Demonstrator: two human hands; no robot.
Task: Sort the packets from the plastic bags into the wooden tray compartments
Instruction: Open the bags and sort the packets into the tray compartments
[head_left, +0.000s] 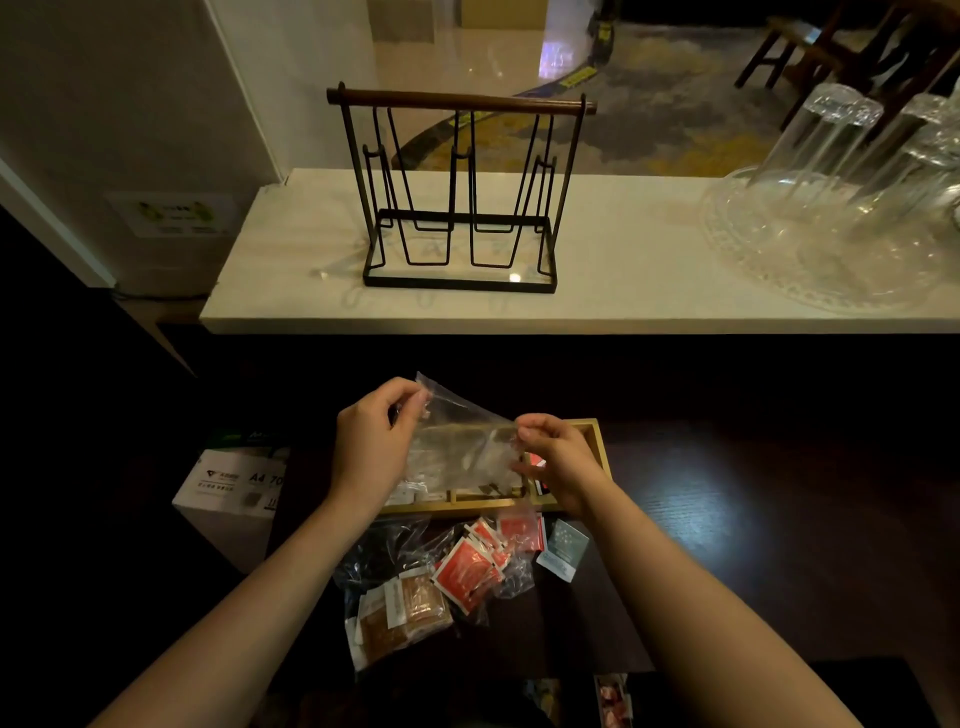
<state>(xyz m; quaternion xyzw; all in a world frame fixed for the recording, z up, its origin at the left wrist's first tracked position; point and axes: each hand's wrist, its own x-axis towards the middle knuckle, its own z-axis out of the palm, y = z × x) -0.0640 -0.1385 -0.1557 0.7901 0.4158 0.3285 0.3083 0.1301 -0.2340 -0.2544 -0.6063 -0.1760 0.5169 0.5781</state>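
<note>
Dim dark counter: left hand and right hand fingers pinched on a limp, light, slippery clear plastic bag, best held by its edges, above the wooden tray; packets lie nearer the body.

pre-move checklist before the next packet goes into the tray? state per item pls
1. Both hands on the clear plastic bag: ok, left hand pinches its upper corner, right hand its right edge.
2. Held bag emptied: cannot tell, the film is see-through and the light dim.
3. Wooden compartment tray reachable: ok, directly under the hands.
4. Free compartment visible: cannot tell, bag and hands cover most of it.
5. Red packets still to sort: not ok, they lie in a bag in front of the tray.
6. Brown packets: not ok, still bagged near the table edge.
</note>
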